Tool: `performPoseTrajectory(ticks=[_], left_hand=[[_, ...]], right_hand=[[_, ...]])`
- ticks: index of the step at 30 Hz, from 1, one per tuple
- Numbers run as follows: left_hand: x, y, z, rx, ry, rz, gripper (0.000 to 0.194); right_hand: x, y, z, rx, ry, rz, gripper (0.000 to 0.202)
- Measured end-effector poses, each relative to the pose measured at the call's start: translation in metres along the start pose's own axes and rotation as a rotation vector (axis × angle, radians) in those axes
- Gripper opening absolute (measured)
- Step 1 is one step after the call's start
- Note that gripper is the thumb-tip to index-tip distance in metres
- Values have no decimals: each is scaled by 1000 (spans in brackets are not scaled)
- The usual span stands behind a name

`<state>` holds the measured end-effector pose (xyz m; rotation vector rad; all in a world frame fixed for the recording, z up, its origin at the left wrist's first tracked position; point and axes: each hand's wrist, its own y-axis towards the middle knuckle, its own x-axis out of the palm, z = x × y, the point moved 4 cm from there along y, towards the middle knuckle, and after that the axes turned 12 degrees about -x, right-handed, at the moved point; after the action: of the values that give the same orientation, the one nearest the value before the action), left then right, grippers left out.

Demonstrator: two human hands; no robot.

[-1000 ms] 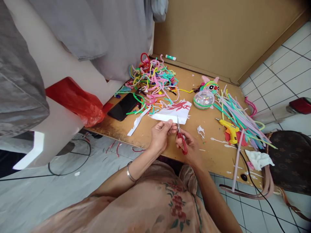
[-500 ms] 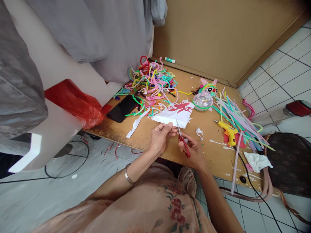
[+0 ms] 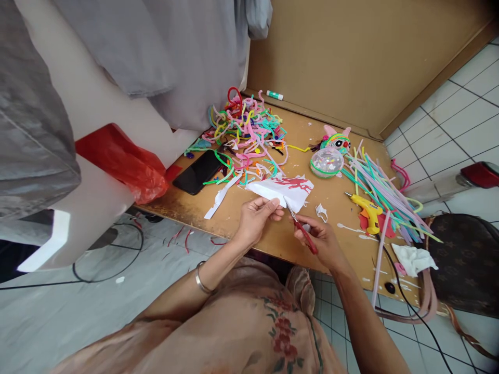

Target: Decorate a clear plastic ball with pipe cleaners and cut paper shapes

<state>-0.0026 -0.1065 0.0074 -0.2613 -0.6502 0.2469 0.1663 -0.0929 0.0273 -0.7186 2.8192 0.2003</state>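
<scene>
Scissors (image 3: 303, 232) swung rightward in right hand (image 3: 322, 240); paper (image 3: 286, 188) tilted, left hand (image 3: 255, 218) pinching.

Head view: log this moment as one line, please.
left hand: pinches white paper | right hand: holds red scissors, blades at paper edge | nearby: glue gun, phone

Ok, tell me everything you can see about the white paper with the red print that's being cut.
The paper is a white sheet, apparently folded, with a red printed figure on its far part. It is lifted just over the wooden table. The left hand pinches its near edge; the red-handled scissors in the right hand meet that edge.
</scene>
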Motion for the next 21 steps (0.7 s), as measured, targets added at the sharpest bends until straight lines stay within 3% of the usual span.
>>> performPoseTrajectory(ticks=[12,21], left_hand=[[-5,-2,5,-9,152,-80,35],[-3,-2,5,-28,152,-92,37]], right_hand=[[-13,-2,-7,37,-58,-79,56],[-4,-3,-10,27,1,-38,55]])
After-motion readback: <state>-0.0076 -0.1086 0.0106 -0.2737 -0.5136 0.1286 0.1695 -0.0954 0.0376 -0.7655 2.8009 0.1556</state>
